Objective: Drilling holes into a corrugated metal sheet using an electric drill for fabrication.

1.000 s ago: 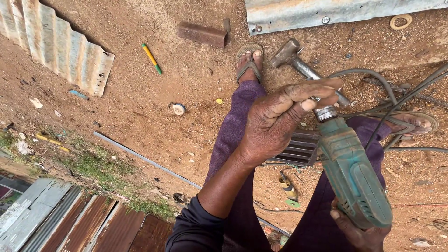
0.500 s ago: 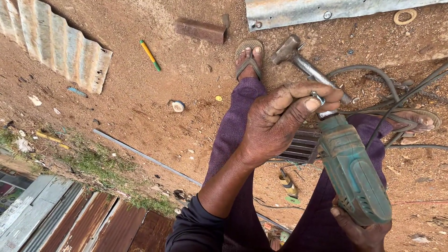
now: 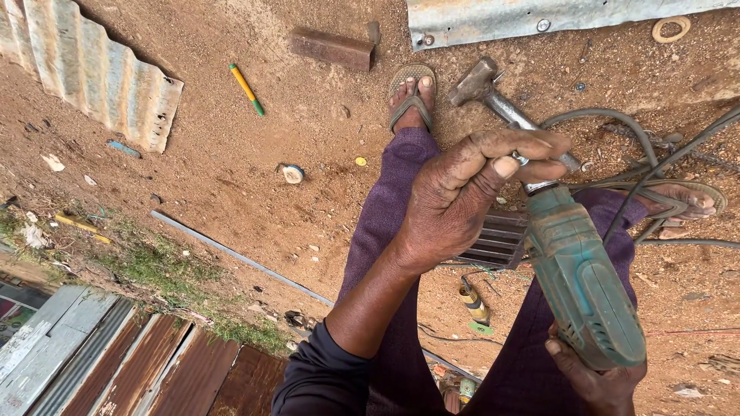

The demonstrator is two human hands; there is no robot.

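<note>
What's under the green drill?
Under the green drill are the person's purple trouser legs and a dark ribbed metal piece on the dirt. The right hand holds its back end. The left hand covers its tip, so that is hidden.

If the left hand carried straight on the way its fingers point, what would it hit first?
The left hand points right, fingertips already at the green drill's chuck, so that comes first. Past it lie the hammer handle and cables, though depth is unclear.

drill [image 3: 583,285]: scuffed matt green plastic | hammer [image 3: 493,96]: dull grey metal
</note>
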